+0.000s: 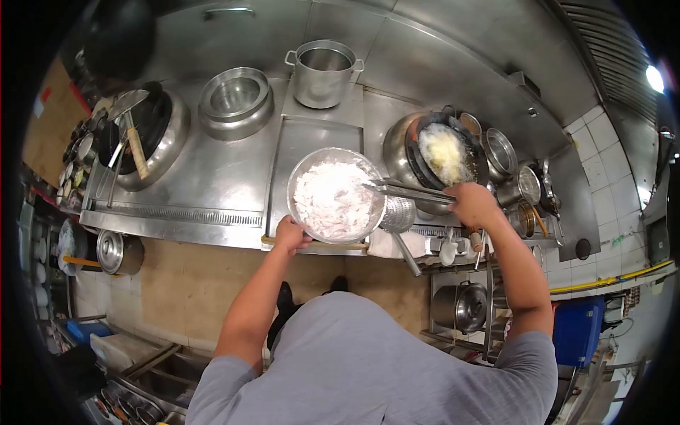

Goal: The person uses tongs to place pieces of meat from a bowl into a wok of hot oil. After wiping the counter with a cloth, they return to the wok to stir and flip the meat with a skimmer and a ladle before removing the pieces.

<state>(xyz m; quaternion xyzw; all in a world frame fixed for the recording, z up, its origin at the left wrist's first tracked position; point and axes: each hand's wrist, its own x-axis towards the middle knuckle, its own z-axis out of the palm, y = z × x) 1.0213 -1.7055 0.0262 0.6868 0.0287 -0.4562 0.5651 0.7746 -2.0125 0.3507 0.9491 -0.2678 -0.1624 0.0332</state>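
My left hand (290,236) grips the lower left rim of a round metal bowl (292,185), tilted toward me over the counter. White, flour-coated pieces (334,198) fill the bowl. With my right hand (473,204) I hold long metal tongs (418,191), their tips reaching over the bowl's right rim to the coated pieces. Just beyond my right hand, pale yellow food (444,152) bubbles in oil in a dark wok (476,164). A perforated skimmer (398,212) lies between bowl and wok, its handle sticking out past the counter edge.
A tall two-handled pot (324,78) stands behind the bowl. Nested metal basins (236,99) sit to its left, and another wok (159,142) with ladles is farther left. A folded white cloth (397,244) lies at the front edge. Strainers (500,152) and pans crowd the right.
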